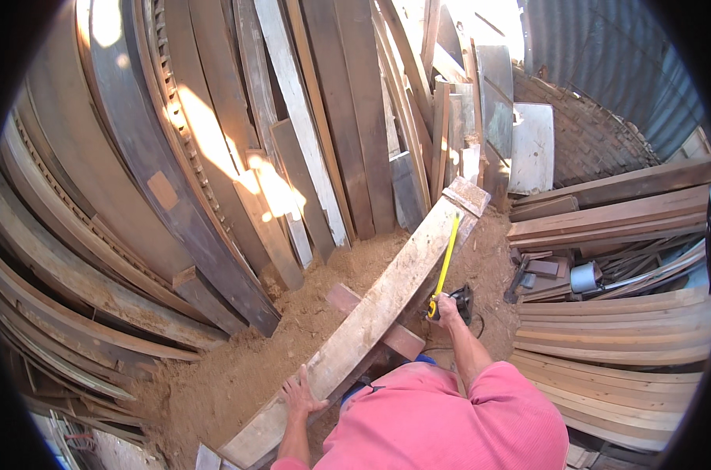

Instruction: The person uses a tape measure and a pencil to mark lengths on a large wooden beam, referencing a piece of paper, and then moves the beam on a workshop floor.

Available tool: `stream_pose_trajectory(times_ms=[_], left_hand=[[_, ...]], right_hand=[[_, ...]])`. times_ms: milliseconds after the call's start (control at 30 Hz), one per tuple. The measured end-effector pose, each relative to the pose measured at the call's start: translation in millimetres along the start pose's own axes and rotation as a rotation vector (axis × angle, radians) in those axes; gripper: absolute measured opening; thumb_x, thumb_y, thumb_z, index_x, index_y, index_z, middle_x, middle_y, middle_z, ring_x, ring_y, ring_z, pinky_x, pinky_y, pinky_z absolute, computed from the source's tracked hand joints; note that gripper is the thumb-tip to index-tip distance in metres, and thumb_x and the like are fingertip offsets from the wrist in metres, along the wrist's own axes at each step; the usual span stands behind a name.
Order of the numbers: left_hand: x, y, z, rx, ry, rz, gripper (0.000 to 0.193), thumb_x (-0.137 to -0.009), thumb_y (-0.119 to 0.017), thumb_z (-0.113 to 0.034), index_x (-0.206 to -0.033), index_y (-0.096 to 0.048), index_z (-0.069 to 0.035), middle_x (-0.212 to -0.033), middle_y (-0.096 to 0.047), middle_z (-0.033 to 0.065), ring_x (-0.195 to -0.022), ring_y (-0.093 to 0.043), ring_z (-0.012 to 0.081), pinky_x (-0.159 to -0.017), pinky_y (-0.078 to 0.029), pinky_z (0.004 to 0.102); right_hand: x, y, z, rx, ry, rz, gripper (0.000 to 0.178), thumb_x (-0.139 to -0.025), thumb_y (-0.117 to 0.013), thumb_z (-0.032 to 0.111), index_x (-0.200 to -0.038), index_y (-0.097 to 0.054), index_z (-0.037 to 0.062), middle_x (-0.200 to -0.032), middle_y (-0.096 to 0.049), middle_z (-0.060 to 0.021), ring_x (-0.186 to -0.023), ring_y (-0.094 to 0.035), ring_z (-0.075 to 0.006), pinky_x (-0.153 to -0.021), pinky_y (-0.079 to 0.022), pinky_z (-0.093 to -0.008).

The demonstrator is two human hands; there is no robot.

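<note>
A long, pale, weathered wooden beam [379, 305] lies slantwise before me, from lower left to upper right. Fingers spread, my left hand [299, 394] rests flat on its near part. My right hand [447, 309] is closed around a tape measure [433, 310] just right of the beam. Its yellow blade [447, 262] is drawn out toward the beam's far end and seems to reach the wood there. Under the beam, a reddish wooden crosspiece [403, 341] sticks out on both sides. A short wooden block [467, 196] sits at the far end.
A black tool [463, 304] with a cord is partly hidden behind my right hand. Sawdust [207, 384] covers the ground. Tall boards [340, 117] lean at the left and back. Stacked planks [614, 325] and a grey cylinder [584, 277] lie at the right, below corrugated sheeting [614, 63].
</note>
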State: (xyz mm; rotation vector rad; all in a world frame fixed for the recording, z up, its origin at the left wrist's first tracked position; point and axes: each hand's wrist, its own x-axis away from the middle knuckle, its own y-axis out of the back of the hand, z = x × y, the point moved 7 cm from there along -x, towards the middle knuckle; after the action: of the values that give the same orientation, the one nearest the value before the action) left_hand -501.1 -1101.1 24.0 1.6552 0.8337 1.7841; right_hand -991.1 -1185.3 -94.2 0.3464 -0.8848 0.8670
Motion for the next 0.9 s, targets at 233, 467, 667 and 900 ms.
stream_pose_trajectory(times_ms=[233,467,667,900], left_hand=[[1.9,-14.3,-7.1,-0.002,-0.032,-0.008,0.135,-0.051,-0.086,-0.051,-0.154,-0.005,-0.023,-0.142,-0.031,0.0277,-0.135,-0.029,0.0438,-0.111,-0.019,0.0563],[-2.2,-26.2,4.5,0.223,-0.118,-0.108,0.133,-0.052,-0.086,-0.053,-0.155,-0.008,-0.023,-0.153,-0.019,0.0269,-0.142,-0.018,0.0448,-0.113,-0.014,0.0611],[53.7,-61.7,155.5,0.622,0.754,-0.559,0.12,-0.07,-0.073,-0.058,-0.154,-0.005,-0.005,-0.157,-0.003,0.0293,-0.146,-0.007,0.0449,-0.114,-0.01,0.062],[215.4,-175.7,328.3,0.595,1.597,-0.301,0.103,-0.078,-0.069,-0.048,-0.15,-0.015,0.003,-0.154,-0.019,0.0297,-0.143,-0.023,0.0421,-0.115,-0.021,0.0542]], right_hand=[[-17.4,-3.6,-1.6,0.048,0.036,-0.043,0.03,-0.084,-0.071,0.04,-0.087,-0.062,0.0117,-0.073,-0.056,-0.0016,-0.062,-0.055,-0.0181,-0.058,-0.051,-0.0418],[-59.3,-27.8,-38.0,0.237,0.078,0.058,0.044,-0.085,-0.07,0.047,-0.109,-0.065,0.0104,-0.091,-0.062,-0.0071,-0.076,-0.056,-0.0226,-0.064,-0.05,-0.0452],[-19.9,-29.0,-23.5,0.381,-0.083,-0.016,0.052,-0.085,-0.066,0.053,-0.123,-0.057,0.0182,-0.102,-0.056,-0.0063,-0.09,-0.054,-0.0266,-0.078,-0.045,-0.0543],[-18.7,-25.4,-11.0,0.534,-0.042,-0.059,0.067,-0.083,-0.063,0.061,-0.124,-0.053,0.0085,-0.113,-0.054,-0.0121,-0.096,-0.054,-0.0321,-0.075,-0.046,-0.0561]])
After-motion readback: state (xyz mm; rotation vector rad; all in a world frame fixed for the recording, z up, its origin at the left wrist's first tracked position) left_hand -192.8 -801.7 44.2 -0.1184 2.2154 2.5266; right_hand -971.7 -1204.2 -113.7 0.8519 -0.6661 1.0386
